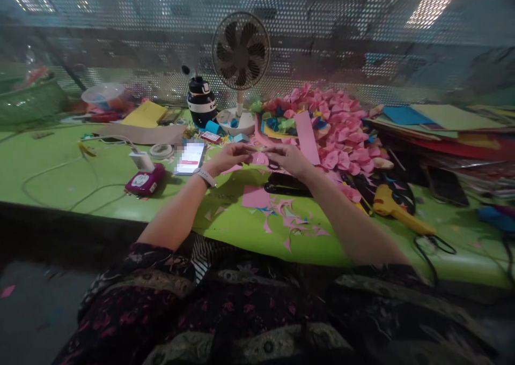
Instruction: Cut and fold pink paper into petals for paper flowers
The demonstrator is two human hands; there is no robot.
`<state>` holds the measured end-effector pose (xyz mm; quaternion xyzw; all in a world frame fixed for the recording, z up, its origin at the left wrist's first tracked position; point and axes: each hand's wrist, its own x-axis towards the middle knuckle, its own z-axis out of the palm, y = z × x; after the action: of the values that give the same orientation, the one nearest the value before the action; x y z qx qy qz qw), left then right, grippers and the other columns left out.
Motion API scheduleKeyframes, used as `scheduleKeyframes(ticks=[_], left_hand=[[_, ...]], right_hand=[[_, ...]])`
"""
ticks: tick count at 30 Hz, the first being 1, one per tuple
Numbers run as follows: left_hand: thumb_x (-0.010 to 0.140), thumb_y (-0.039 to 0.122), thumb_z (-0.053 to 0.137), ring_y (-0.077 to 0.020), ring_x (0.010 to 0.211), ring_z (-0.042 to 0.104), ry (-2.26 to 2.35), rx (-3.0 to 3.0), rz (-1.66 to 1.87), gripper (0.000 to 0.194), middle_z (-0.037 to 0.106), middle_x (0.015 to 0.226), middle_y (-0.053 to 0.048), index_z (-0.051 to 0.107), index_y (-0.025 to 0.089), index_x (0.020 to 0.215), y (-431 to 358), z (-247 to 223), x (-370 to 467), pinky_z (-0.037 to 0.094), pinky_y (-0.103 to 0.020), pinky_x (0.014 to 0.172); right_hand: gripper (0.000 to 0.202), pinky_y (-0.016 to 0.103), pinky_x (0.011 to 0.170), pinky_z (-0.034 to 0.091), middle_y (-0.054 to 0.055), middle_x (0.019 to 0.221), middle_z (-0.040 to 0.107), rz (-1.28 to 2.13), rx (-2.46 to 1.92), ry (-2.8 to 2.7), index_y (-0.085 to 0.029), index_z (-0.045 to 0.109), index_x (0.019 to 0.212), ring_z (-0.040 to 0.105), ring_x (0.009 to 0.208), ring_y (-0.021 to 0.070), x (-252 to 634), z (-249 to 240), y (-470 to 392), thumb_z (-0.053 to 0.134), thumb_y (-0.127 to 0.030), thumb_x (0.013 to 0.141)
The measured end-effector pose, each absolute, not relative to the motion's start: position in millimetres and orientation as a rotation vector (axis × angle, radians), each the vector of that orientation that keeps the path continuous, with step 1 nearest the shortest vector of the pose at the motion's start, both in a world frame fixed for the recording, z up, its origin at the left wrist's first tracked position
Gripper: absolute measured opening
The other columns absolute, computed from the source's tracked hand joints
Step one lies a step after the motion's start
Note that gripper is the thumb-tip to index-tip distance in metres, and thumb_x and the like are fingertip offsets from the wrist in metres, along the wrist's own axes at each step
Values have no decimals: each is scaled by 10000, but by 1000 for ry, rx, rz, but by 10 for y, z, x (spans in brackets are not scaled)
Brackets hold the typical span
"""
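Note:
Between my two hands is a small pink paper piece (259,158). My left hand (232,158) pinches its left side, and my right hand (285,158) closes on its right side, with the fingertips of both hands near each other. Dark scissors (287,185) lie on the table just below my right hand. A pink paper square (255,196) rests in front of my hands, with pink scraps (295,220) scattered to its right. Behind my right hand stands a long pink strip (307,138) against a big heap of pink paper petals (341,124).
On the green table (104,177), a phone (190,158) and a purple power block (145,180) sit left. A small fan (240,51) and a black bottle (201,102) stand behind. A yellow glue gun (402,210) and stacked coloured sheets (454,119) are right.

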<state>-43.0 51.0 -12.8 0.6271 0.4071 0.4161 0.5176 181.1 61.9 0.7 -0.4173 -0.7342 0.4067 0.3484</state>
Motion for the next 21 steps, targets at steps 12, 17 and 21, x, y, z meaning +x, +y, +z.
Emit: scheduleKeyframes(ticks=[12,17,21], left_hand=[[752,274,837,-103,732,699,939,1155,1135,381,732,876,-19,650,157,1062,368,-184,-228,498,-207,668],[771,226,817,-92,696,681,935,1151,1130,348,734,868,-24,651,144,1065,397,-212,-257,497,-211,665],[784,202,800,-91,693,680,918,1155,1134,334,731,864,-24,654,142,1079,401,-214,-267,496,-213,664]], right_hand=[[226,237,604,515,-12,663,692,1256,-1033,-1619,-162,689,916,629,602,116,1714,-63,551,778,-195,712],[233,231,629,528,-3,687,707,1298,-1027,-1613,-157,677,889,655,638,117,1712,-47,529,795,-186,690],[280,248,631,548,9,697,719,1327,-1029,-1632,-158,671,910,668,636,127,1729,-36,529,826,-236,690]])
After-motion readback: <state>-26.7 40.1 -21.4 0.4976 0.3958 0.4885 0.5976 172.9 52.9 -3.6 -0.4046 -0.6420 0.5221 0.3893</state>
